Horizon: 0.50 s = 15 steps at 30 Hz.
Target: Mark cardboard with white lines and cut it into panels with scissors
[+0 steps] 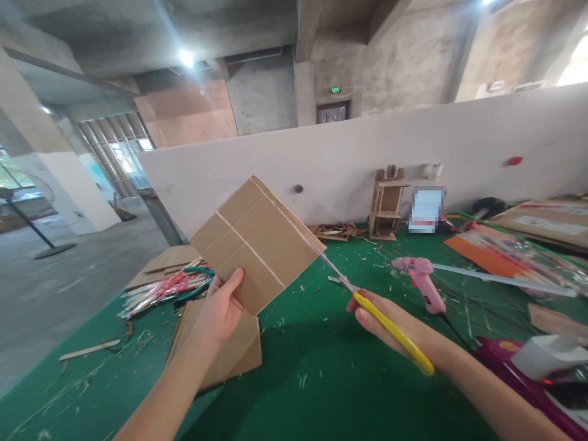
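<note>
My left hand (226,306) grips a piece of brown cardboard (257,245) by its lower left edge, thumb on the near face. Two pale lines run across that face, one of them close to the upper right edge. My right hand (374,315) is closed on a pair of scissors with yellow handles (395,334). The scissor blades (337,269) point up and left and reach the right corner of the cardboard, along the line near its edge. More cardboard (234,358) lies on the green table below my left hand.
A pink glue gun (425,285) stands on the green table (294,392) at right, near a purple power strip (509,373). Packaged sticks (160,291) and teal-handled pliers (195,285) lie left. A small cardboard shelf (387,205) stands by the white partition (257,159).
</note>
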Available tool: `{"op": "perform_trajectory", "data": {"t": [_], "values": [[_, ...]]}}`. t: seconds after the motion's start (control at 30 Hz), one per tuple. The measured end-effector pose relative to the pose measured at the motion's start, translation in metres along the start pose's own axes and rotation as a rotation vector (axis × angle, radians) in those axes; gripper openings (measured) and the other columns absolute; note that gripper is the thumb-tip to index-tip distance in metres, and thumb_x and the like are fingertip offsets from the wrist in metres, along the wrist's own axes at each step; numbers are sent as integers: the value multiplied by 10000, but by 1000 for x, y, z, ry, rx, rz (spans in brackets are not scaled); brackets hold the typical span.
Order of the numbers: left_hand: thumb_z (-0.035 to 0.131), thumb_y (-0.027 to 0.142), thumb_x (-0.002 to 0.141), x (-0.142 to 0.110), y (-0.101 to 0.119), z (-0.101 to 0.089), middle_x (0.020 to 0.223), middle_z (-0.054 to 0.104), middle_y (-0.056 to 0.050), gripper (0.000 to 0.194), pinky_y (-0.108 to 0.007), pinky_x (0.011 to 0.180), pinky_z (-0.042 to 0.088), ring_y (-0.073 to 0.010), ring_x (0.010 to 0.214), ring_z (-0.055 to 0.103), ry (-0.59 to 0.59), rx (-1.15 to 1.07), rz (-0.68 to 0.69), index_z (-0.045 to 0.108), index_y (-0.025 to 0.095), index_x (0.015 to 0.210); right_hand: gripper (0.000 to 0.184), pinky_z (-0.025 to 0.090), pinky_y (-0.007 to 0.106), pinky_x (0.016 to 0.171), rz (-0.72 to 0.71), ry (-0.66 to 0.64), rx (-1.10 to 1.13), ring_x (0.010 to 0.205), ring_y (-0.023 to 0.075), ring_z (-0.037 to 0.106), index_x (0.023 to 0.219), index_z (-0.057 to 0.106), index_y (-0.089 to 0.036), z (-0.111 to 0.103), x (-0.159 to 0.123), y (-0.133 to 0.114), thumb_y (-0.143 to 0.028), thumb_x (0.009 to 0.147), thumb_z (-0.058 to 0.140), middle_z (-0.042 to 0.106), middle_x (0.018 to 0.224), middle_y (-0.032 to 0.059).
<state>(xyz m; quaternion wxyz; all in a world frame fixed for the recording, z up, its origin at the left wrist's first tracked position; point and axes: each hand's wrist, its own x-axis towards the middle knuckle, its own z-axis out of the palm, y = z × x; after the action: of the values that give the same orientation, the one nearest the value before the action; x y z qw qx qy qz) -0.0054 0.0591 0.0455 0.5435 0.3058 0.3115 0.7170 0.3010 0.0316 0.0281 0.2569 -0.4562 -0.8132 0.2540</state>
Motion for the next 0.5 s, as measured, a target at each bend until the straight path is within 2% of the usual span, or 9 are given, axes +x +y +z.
{"op": "perform_trajectory", "data": {"t": [0.13,0.37,0.5], "values": [[691,120,745,-1,-1,0,1025,711,-11,330,-301,902,523,-163,979,655,-31,12,-14,624,227,1051,526,431,281,590,4,7,1,636,156,494,898,520,-175,-1,0,0,-630,886,257,501,726,19],[673,105,751,-1,1,3,1032,711,-17,285,-296,903,522,-167,989,652,-3,19,-4,635,215,1012,474,413,277,584,12,0,14,626,149,485,897,518,-175,-3,-1,-3,-592,901,292,504,710,12],[698,119,730,-4,2,7,1033,711,-17,303,-316,915,518,-184,1001,648,-16,26,16,633,215,1009,450,383,261,544,22,35,28,596,140,473,814,506,-184,-2,1,-2,-579,900,307,519,690,12]]}}
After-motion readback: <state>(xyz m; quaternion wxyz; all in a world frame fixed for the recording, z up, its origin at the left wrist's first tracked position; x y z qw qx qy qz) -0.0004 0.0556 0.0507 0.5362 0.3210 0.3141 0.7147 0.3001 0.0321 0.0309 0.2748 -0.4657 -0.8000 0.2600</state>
